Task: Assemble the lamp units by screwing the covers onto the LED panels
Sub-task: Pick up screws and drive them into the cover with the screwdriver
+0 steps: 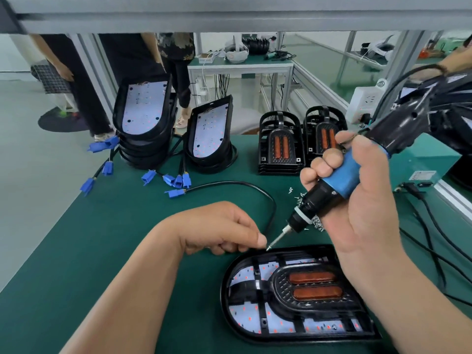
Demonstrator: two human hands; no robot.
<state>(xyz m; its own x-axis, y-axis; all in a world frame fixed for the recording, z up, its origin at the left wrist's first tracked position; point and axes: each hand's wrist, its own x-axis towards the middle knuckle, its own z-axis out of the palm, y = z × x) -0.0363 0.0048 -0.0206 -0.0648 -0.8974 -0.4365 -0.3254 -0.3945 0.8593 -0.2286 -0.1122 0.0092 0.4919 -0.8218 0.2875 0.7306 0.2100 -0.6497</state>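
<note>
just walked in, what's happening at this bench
A person is assembling a lamp unit lying on the green mat. The right hand grips a blue electric screwdriver, angled down at the unit's far edge. The left hand pinches what looks like a screw at the bit's tip. Loose screws lie behind the tool. Stacks of bare LED panels and spare covers wait at the back.

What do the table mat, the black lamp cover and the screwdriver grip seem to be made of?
Table mat: dark green, matte, probably rubber; it shows no glare. Lamp cover: black moulded plastic, semi-gloss, judging by thin ribs and soft highlights. Screwdriver grip: smooth blue plastic or rubber, with slight sheen.
</note>
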